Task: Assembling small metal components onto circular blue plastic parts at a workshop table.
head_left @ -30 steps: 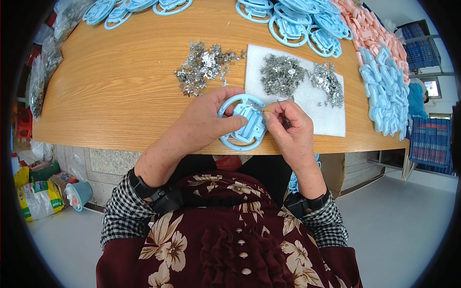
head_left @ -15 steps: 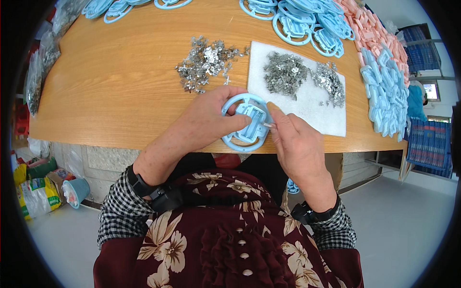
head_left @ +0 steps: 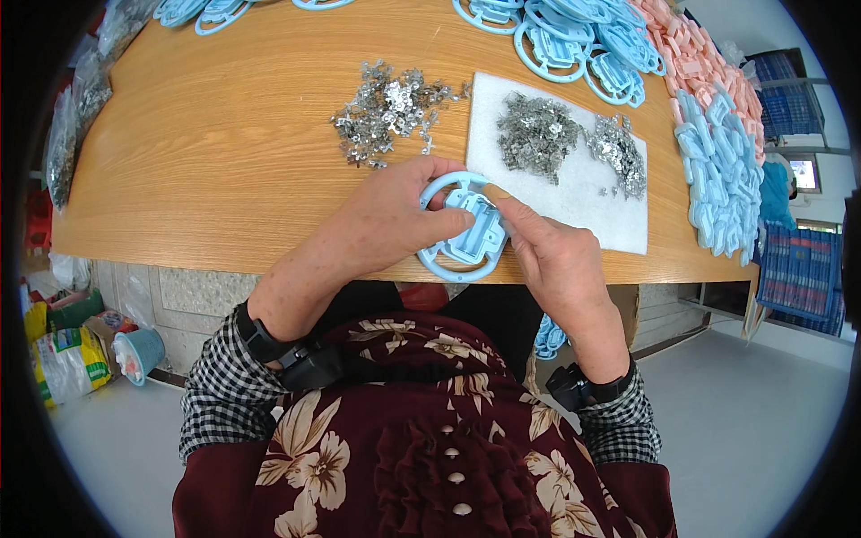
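Observation:
A light blue plastic toy steering wheel (head_left: 437,263) is held at the near table edge, its recessed centre facing up. My left hand (head_left: 390,213) grips its left side, thumb pressed on the centre and fingers behind the rim. My right hand (head_left: 558,260) is closed in a pinch at the upper right of the recess, a fingertip reaching inside. A small metal piece (head_left: 488,204) shows as a thin glint by that fingertip; its exact shape is mostly hidden.
Loose metal clips (head_left: 387,117) lie heaped beyond my left hand. A white foam sheet (head_left: 578,220) carries two more piles of small metal parts (head_left: 538,134). More blue wheels (head_left: 550,54) are stacked at the back; blue (head_left: 717,179) and pink plastic parts (head_left: 686,54) fill the right side.
My right fingertips have moved from the wheel's right side up and left into the recess, taking the small metal piece along. My left hand keeps its grip, and the wheel has shifted slightly right.

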